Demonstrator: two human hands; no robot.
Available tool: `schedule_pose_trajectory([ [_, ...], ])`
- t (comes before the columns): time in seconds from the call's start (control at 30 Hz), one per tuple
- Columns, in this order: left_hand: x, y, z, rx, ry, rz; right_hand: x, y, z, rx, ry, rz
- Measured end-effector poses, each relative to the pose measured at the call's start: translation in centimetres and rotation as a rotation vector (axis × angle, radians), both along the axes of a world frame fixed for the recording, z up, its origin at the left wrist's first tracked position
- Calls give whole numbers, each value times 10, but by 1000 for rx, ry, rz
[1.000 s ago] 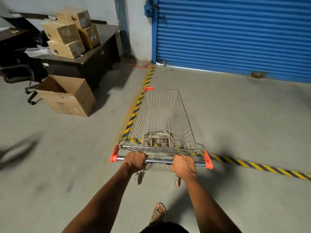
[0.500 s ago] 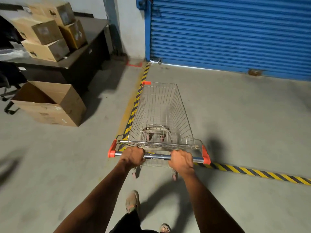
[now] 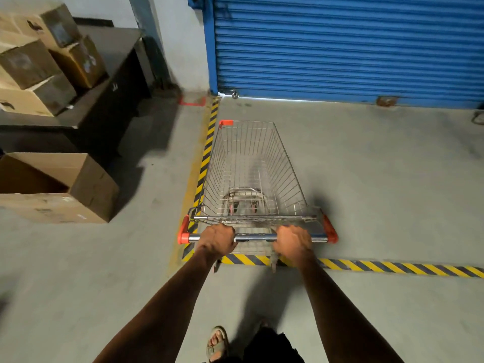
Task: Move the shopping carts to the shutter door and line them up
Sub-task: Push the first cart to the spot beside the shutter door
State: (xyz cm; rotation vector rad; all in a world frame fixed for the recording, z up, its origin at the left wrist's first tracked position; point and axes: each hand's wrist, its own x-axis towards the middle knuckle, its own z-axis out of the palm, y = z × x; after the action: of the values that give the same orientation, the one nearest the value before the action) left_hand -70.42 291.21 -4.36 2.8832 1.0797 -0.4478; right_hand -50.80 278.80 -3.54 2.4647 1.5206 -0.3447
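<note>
The shopping cart [image 3: 251, 179] has been pushed forward past the striped floor tape [image 3: 392, 267], so its basket now lies inside the marked area, nearer the shutter door [image 3: 340, 48]. The open cardboard box [image 3: 57, 187] has been drawn level with it.

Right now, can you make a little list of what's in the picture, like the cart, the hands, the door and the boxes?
cart: empty wire shopping cart with orange corners, pointing at the door
left hand: closed on the handle bar
right hand: closed on the same bar
door: blue shutter door, shut, bare floor between it and the cart
floor: yellow-black striped tape under the cart's rear
boxes: open cardboard box on the floor left; more stacked on a dark desk
</note>
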Motion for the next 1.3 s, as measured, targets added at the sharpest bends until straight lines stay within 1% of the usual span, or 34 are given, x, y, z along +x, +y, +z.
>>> schedule_pose_trajectory([
  [0.27,40,65,-2,10,-7,-26,40,64,0,10,-12,4],
  [0.4,54,87,-9,28,-21,-25,58,82,-2,35,-45,50],
  [0.57,72,110,-11,59,-16,-30,77,102,-7,88,-23,71],
  [0.8,88,125,-14,45,-20,-19,95,117,-7,94,7,70],
  [1.3,76,139,-14,82,-22,-61,89,121,-14,73,60,95],
])
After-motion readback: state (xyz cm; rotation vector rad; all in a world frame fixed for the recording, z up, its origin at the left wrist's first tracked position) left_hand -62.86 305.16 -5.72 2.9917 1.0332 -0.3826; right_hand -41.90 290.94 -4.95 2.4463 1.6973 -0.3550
